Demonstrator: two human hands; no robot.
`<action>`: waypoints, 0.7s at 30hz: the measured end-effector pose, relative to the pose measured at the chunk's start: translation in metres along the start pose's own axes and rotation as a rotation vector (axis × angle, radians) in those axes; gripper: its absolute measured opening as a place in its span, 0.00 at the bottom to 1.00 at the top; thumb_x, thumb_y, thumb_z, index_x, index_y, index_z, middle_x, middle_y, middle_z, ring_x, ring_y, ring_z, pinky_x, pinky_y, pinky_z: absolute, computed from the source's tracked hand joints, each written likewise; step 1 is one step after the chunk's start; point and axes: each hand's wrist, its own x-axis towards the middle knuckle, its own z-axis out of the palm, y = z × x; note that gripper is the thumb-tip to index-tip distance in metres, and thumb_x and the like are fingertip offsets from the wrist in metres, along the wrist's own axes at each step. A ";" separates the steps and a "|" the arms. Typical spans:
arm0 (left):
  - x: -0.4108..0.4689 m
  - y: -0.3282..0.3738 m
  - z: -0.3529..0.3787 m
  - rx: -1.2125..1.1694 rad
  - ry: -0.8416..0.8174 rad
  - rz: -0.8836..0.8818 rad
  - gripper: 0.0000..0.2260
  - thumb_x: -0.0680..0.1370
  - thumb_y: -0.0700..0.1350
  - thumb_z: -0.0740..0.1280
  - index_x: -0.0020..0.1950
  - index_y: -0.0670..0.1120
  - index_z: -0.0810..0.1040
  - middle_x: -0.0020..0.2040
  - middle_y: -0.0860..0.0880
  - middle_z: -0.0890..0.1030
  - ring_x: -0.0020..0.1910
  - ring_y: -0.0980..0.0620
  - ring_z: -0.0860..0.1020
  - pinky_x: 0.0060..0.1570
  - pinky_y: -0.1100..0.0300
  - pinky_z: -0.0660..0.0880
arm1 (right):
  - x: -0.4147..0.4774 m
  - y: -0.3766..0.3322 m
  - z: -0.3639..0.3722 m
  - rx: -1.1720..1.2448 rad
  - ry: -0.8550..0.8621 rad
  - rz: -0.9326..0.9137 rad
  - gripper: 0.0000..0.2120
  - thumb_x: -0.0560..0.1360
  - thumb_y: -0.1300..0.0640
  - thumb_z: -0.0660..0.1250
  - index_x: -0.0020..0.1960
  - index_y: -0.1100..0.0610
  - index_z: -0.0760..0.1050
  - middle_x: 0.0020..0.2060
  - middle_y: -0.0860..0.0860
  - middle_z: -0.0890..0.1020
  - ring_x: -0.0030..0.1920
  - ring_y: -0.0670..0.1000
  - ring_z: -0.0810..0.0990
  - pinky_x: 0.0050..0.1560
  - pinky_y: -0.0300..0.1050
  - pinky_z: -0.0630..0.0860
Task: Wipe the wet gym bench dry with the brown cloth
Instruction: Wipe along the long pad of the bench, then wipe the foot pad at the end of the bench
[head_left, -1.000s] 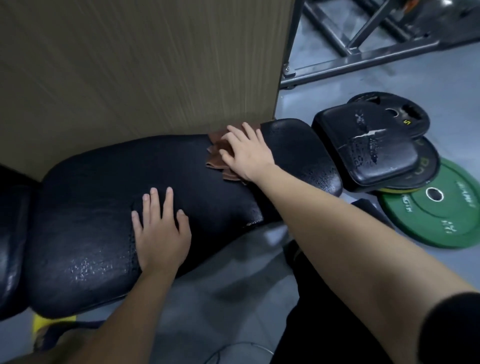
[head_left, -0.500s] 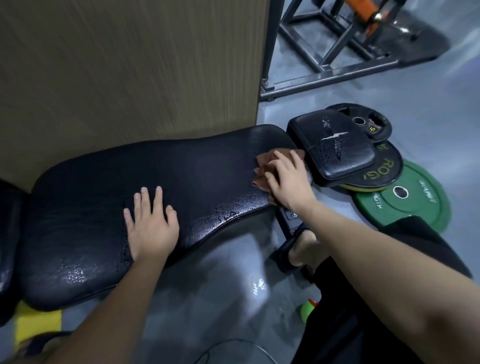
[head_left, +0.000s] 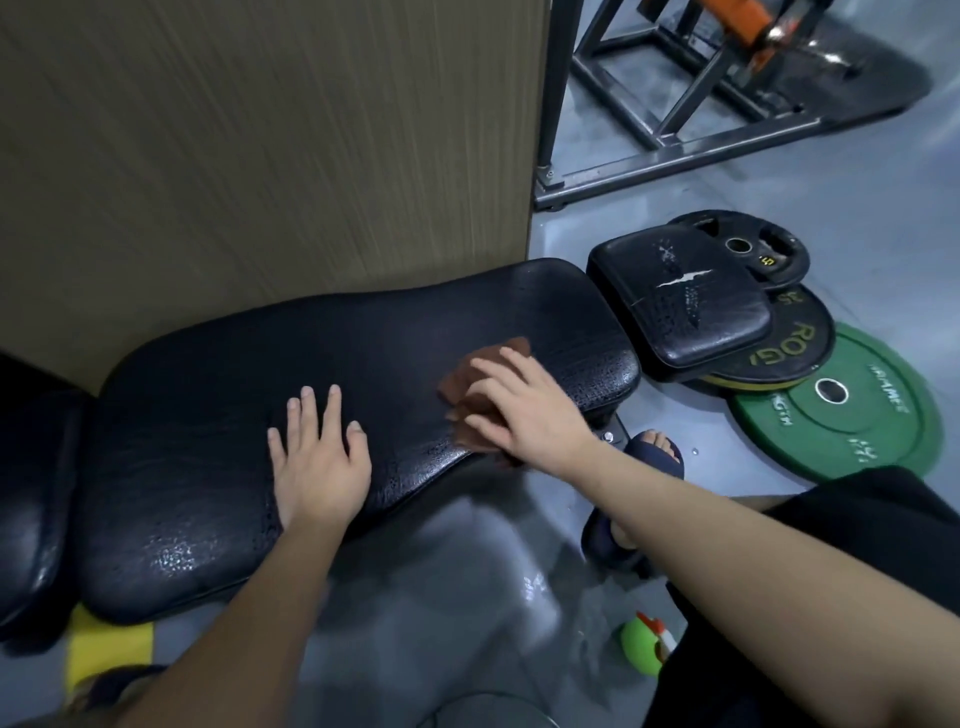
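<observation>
The black padded gym bench (head_left: 208, 415) runs across the middle of the view, with water beads shining on its near edge and right end. My right hand (head_left: 524, 410) presses the crumpled brown cloth (head_left: 467, 384) onto the right part of the pad, near its front edge. The cloth shows above and left of the fingers; the rest is under the palm. My left hand (head_left: 317, 457) lies flat on the pad's front middle, fingers spread, holding nothing.
A wood-grain panel (head_left: 260, 156) stands right behind the bench. A smaller black pad (head_left: 680, 306) rests on stacked weight plates, including a green plate (head_left: 841, 410), on the floor at right. A steel frame (head_left: 675, 104) is behind. My sandalled foot (head_left: 654, 452) and a green ball (head_left: 641, 649) are below.
My right hand has slid the cloth from the bench's right end back leftward and toward the front edge. Before that it swept from the back edge to the right. My left hand stayed put.
</observation>
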 end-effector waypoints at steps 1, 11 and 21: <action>0.000 0.001 0.000 0.006 0.001 -0.003 0.26 0.85 0.54 0.49 0.84 0.53 0.52 0.85 0.48 0.50 0.83 0.50 0.46 0.81 0.45 0.43 | -0.002 0.021 -0.004 -0.005 0.031 0.059 0.17 0.80 0.40 0.62 0.60 0.50 0.78 0.71 0.51 0.77 0.73 0.63 0.71 0.74 0.62 0.68; 0.001 0.003 0.001 0.034 0.002 0.004 0.26 0.85 0.54 0.49 0.84 0.52 0.53 0.85 0.48 0.50 0.83 0.49 0.46 0.80 0.42 0.42 | -0.013 0.071 -0.018 -0.010 0.089 0.365 0.26 0.76 0.32 0.64 0.58 0.54 0.79 0.67 0.54 0.79 0.73 0.64 0.71 0.76 0.62 0.64; 0.001 0.025 -0.008 -0.002 0.028 0.097 0.28 0.86 0.57 0.47 0.76 0.40 0.70 0.81 0.41 0.63 0.82 0.44 0.57 0.79 0.38 0.42 | -0.010 0.035 -0.023 0.072 -0.001 -0.061 0.12 0.77 0.48 0.69 0.57 0.52 0.78 0.62 0.50 0.81 0.63 0.60 0.77 0.60 0.56 0.77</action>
